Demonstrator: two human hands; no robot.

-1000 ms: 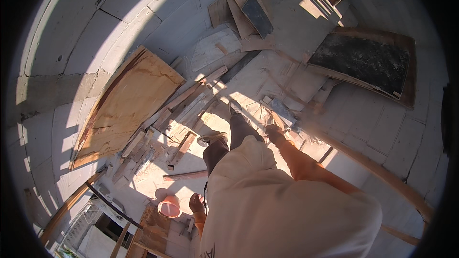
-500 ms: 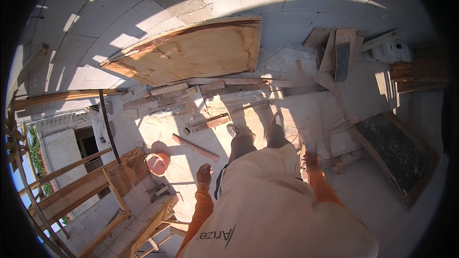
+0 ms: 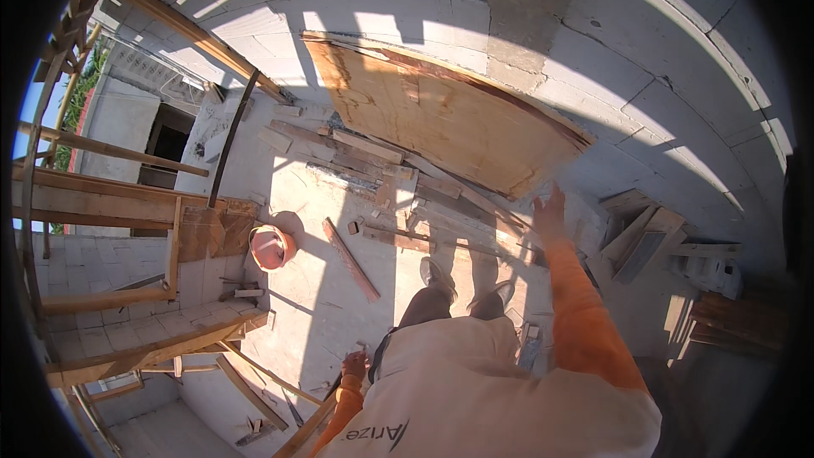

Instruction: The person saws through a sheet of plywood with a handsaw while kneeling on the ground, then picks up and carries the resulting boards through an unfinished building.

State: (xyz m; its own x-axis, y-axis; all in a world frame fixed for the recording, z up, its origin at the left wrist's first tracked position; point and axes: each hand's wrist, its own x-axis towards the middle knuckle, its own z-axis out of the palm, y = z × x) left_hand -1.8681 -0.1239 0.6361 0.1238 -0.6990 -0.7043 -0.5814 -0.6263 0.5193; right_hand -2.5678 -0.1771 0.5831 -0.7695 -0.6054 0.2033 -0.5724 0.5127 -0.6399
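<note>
My right hand (image 3: pixel 551 214) stretches forward, fingers spread and empty, close to the lower right corner of a large plywood sheet (image 3: pixel 441 114). Whether it touches the sheet I cannot tell. The sheet leans against the block wall, brown stains along its upper edge. My left hand (image 3: pixel 354 365) hangs low at my side, its fingers loosely bent and apart with nothing visible in them. Several wood offcuts and battens (image 3: pixel 365 147) lie along the foot of the sheet, in front of my shoes.
An orange bucket (image 3: pixel 271 248) stands left of a loose batten (image 3: pixel 349 259). Timber framing (image 3: pixel 102 195) edges an opening on the left. Board pieces (image 3: pixel 640 242) lean at the right wall, near a white plastic container (image 3: pixel 716 276) and stacked brown boards (image 3: pixel 733 322).
My view has turned rightward and closer to the plywood sheet. My right hand has risen from my side and reached out toward the sheet's corner. My left hand stays low.
</note>
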